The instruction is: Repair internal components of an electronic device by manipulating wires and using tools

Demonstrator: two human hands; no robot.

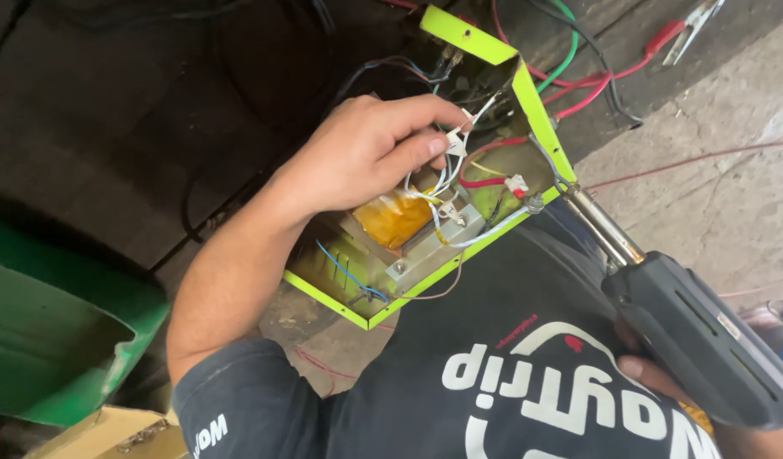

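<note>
Left hand: the left hand (366, 153) is curled, fingertips pinching thin white wires (453, 149) inside the open box.
Right hand: the right hand (663, 382) is wrapped around the dark grip of a soldering gun (680, 323); only fingers show.
Gun tip: its metal barrel touches the box's right corner.
Box: a lime-green metal case (540, 119) holds a transformer wrapped in yellow tape (396, 219).
Far edge: red and green leads (578, 85) trail away.
</note>
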